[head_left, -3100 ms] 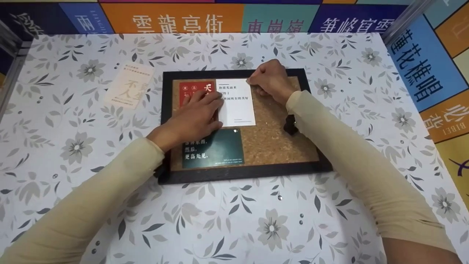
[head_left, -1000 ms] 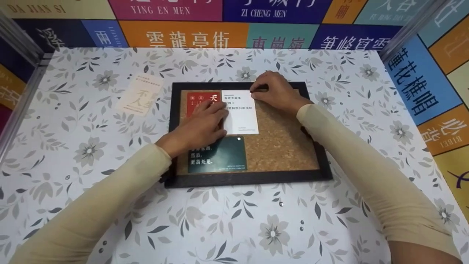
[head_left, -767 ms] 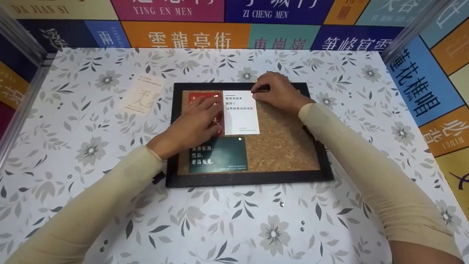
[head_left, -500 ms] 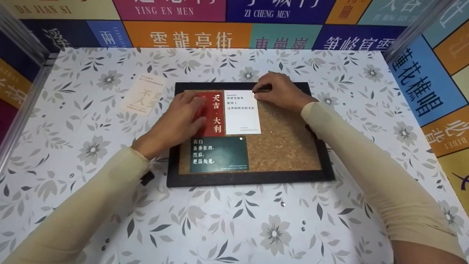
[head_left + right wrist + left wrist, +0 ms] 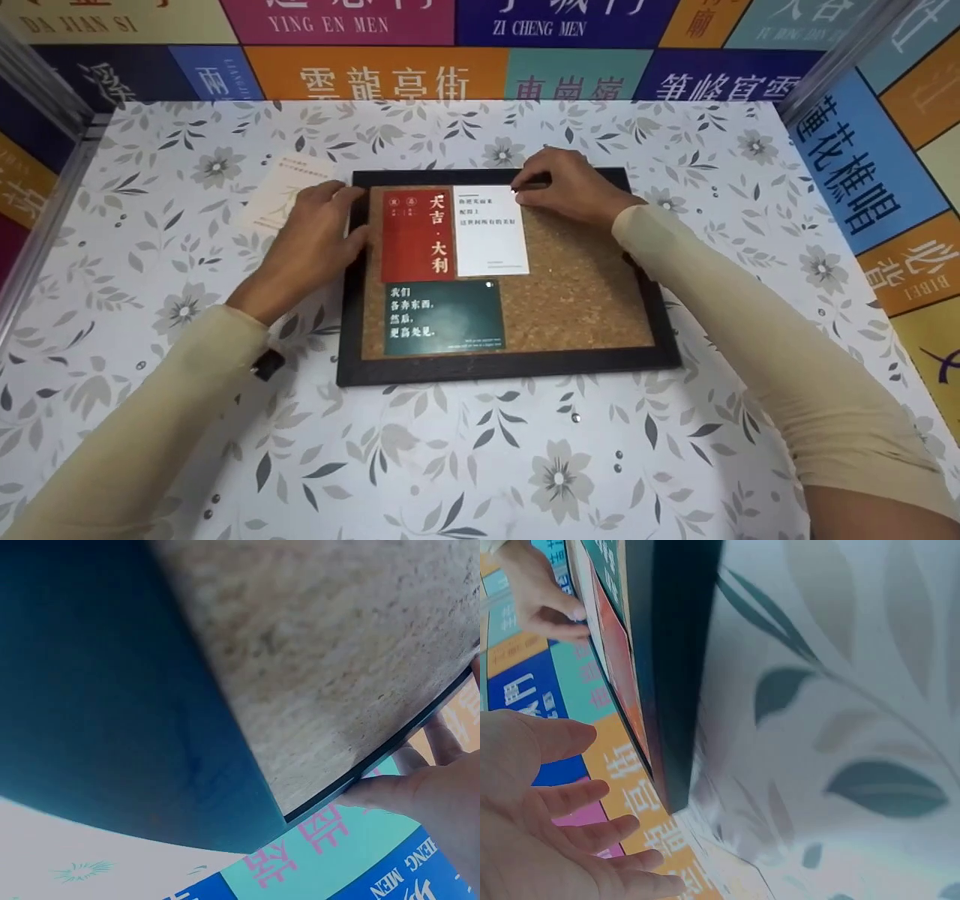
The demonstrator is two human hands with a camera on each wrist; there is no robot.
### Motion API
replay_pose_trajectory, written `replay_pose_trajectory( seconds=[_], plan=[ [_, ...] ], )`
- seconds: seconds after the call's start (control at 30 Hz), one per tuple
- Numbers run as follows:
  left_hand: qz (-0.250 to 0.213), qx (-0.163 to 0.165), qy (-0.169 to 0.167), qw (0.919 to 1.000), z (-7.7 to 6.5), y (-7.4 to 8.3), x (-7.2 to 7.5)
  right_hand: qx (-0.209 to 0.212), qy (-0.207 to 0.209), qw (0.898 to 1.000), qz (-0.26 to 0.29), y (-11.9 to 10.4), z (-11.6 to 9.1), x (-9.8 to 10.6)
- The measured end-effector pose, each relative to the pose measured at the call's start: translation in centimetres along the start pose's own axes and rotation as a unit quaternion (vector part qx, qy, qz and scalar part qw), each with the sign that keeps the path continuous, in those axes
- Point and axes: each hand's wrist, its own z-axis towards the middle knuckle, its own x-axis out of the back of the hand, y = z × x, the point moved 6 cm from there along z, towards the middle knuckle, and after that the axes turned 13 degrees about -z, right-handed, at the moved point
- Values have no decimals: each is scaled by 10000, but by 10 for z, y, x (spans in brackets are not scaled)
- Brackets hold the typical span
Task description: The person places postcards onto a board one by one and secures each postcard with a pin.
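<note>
A black-framed cork board (image 5: 577, 300) lies on the table. On it are a red card (image 5: 411, 244), a white card (image 5: 491, 251) to its right and a green card (image 5: 457, 322) below. My right hand (image 5: 570, 184) pinches something tiny, apparently a thumbtack, at the white card's top right corner; the fingertips mostly cover it. Small shiny tack heads show on the red and green cards. Just left of the board, my left hand (image 5: 307, 244) hovers by the frame edge with fingers extended, partly over a beige card (image 5: 281, 180). In the left wrist view its palm holds nothing.
A white floral tablecloth (image 5: 480, 435) covers the table. Colourful panels (image 5: 375, 71) with large characters stand behind it and along the right side. A watch-like dark device (image 5: 268, 365) sits on the left wrist.
My left hand has lifted off the red and white cards and moved left past the frame, uncovering the red card. My right hand stays at the white card's corner.
</note>
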Motion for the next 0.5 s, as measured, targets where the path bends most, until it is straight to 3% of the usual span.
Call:
replay_pose_trajectory(
  seconds=[0.3,0.5],
  plan=[
    [-180,365,-5,9992,3,-30,10,101,84,9999,92,3,-1,-1],
    [-128,1022,97,9946,5,-51,19,153,187,9996,159,2,-3,-1]
  ],
)
